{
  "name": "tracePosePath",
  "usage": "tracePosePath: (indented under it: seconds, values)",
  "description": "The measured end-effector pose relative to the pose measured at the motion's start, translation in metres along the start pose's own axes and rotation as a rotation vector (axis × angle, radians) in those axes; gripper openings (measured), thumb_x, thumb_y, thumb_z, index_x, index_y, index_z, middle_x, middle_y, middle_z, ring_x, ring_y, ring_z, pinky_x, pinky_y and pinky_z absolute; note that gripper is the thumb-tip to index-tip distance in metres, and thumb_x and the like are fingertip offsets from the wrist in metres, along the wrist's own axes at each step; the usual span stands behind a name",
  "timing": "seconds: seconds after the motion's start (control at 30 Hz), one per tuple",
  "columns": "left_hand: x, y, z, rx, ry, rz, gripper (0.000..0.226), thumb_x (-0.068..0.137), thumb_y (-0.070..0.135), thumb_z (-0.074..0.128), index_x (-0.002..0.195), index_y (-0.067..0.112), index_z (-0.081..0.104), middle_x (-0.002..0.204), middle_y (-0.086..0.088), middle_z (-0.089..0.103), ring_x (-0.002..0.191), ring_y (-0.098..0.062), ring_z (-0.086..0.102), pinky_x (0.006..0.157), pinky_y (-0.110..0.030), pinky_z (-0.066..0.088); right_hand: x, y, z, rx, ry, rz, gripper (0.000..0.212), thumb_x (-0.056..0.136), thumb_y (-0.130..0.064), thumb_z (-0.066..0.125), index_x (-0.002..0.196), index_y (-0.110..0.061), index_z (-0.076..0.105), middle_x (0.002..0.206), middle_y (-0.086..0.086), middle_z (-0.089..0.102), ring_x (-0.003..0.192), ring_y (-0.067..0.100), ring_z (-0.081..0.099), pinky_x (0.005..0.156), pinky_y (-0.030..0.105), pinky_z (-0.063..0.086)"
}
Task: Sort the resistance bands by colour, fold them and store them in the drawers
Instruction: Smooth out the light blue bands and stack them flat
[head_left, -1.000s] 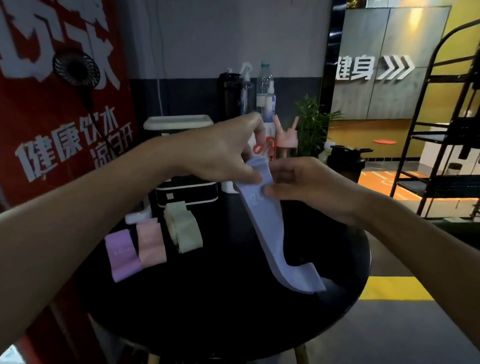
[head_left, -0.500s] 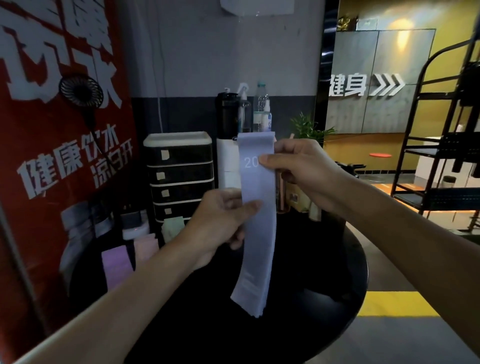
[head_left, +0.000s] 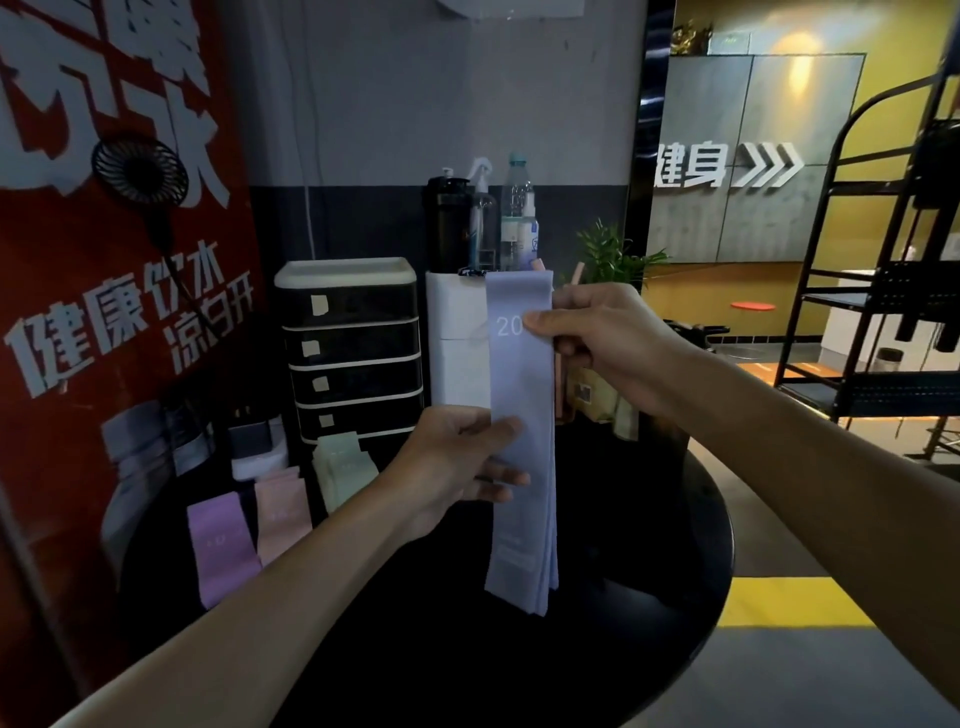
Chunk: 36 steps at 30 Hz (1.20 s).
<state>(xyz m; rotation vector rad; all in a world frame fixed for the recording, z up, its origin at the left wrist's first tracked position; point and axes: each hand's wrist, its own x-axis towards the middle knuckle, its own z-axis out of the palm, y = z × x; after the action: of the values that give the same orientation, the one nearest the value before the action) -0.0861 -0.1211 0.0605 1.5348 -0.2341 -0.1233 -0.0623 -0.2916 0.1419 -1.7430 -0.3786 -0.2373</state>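
Band, resistance, pale blue (head_left: 522, 395): one, hanging upright over the round black table (head_left: 623, 597), printed "20" near its top, lower end loose. Right hand (head_left: 608, 343): thumb and fingers pinch the band near its upper edge, thumb tip beside the numeral. Left hand (head_left: 452, 467): thumb in front, fingers behind, pinching the band's left edge about midway down. Purple band (head_left: 221, 551) and pink band (head_left: 283, 512): lying side by side on the table's left part. Pale green band (head_left: 345, 470): just behind the pink one, in front of the drawer unit (head_left: 353, 358). Drawer unit: black, white-trimmed, four drawers, all closed, each bearing a small pale label. White box (head_left: 457, 343): just beside the unit, bottles (head_left: 517, 213) on top.
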Motion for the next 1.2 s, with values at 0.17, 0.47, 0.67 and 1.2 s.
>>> tracePosePath:
  seconds: [0.17, 0.47, 0.67, 1.2]
  values:
    - [0.031, 0.009, -0.001, 0.092, 0.094, 0.15, 0.014, 0.095, 0.013, 0.066, 0.083, 0.005, 0.064, 0.082, -0.012, 0.066, 0.067, -0.024, 0.068, 0.063, -0.031, 0.053, 0.012, -0.003, -0.004, 0.058, 0.068, -0.018, 0.024, 0.083, -0.014, 0.074, 0.095, 0.006, 0.069, 0.079, 0.012, 0.054, 0.06, 0.013, 0.043, 0.057, 0.028, 0.035]
    - [-0.016, -0.064, 0.016, 0.067, 0.1, 0.079, 0.01, 0.097, 0.013, 0.061, 0.095, 0.008, 0.07, 0.085, -0.016, 0.075, 0.072, -0.027, 0.072, 0.064, -0.029, 0.055, -0.027, 0.048, 0.004, 0.033, 0.033, 0.148, 0.04, 0.076, -0.019, 0.078, 0.1, 0.011, 0.065, 0.082, 0.007, 0.054, 0.072, 0.018, 0.045, 0.06, 0.027, 0.032]
    - [-0.058, -0.117, 0.017, 0.174, 0.047, 0.018, 0.016, 0.096, 0.022, 0.065, 0.087, 0.009, 0.068, 0.067, -0.001, 0.069, 0.059, -0.02, 0.067, 0.054, -0.027, 0.048, -0.073, 0.101, 0.015, 0.084, -0.004, 0.375, 0.013, 0.081, -0.018, 0.075, 0.088, -0.006, 0.074, 0.065, -0.005, 0.061, 0.075, 0.02, 0.047, 0.071, 0.035, 0.033]
    - [-0.04, -0.126, -0.002, 0.36, 0.167, 0.093, 0.033, 0.09, 0.032, 0.07, 0.12, 0.031, 0.056, 0.102, 0.014, 0.067, 0.097, 0.008, 0.062, 0.075, -0.002, 0.043, -0.057, 0.146, 0.036, 0.167, 0.084, 0.465, 0.019, 0.084, -0.015, 0.073, 0.098, -0.002, 0.072, 0.095, 0.013, 0.075, 0.09, 0.028, 0.072, 0.086, 0.043, 0.058]
